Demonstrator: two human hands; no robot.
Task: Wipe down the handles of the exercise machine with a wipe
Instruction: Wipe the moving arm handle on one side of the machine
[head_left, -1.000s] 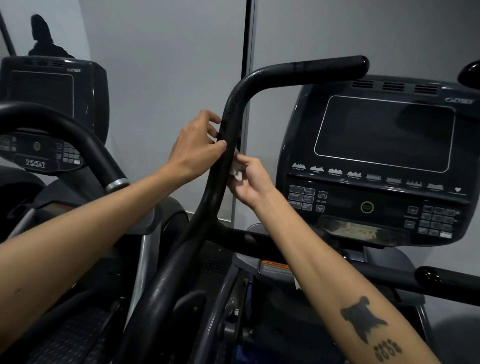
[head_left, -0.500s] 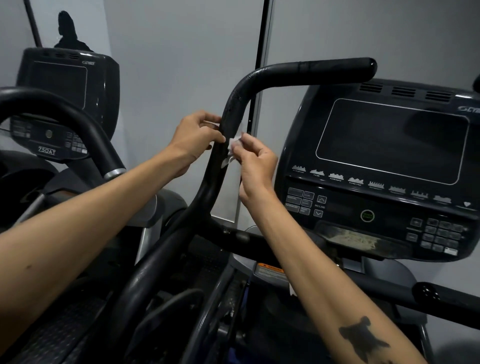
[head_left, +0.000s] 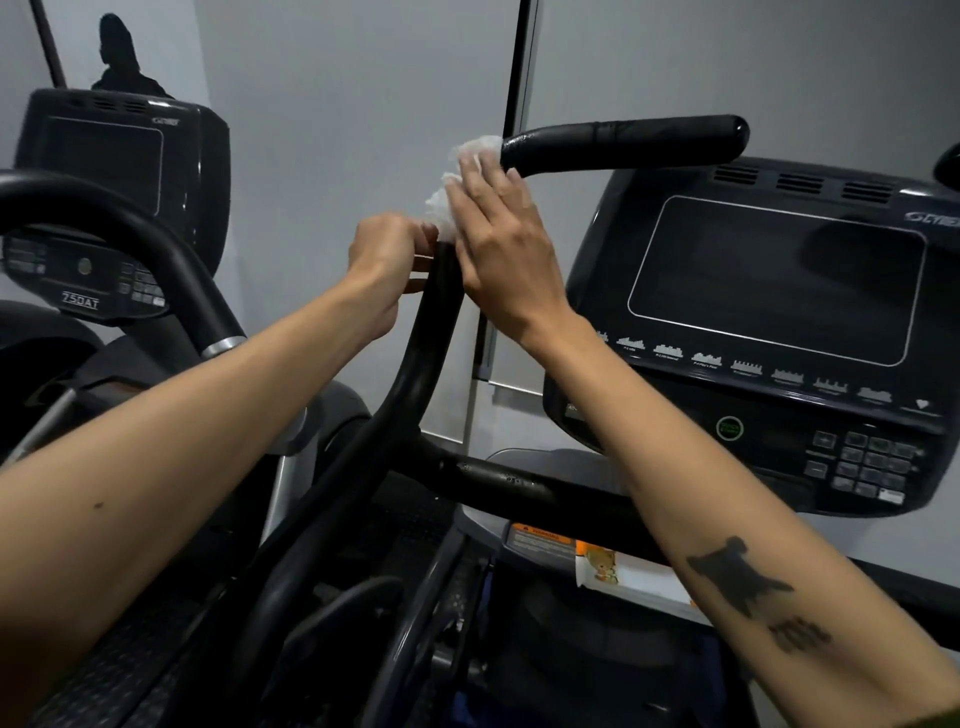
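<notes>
A black curved handle (head_left: 623, 143) of the exercise machine rises in the middle and bends right into a horizontal grip that looks wet. A white wipe (head_left: 457, 182) is pressed around the bend of the handle. My right hand (head_left: 498, 244) lies over the wipe, fingers wrapped on the bend. My left hand (head_left: 387, 260) grips the upright part of the handle just below the wipe, touching its lower edge.
The machine's console (head_left: 779, 338) with a dark screen and keypad stands to the right. A lower black bar (head_left: 498, 480) runs across below. A second machine with its own console (head_left: 104, 208) and curved handle (head_left: 156, 244) stands at the left. A grey wall is behind.
My right hand has slid the wipe up the handle from the upright part to the bend. My left hand has followed a little higher on the upright.
</notes>
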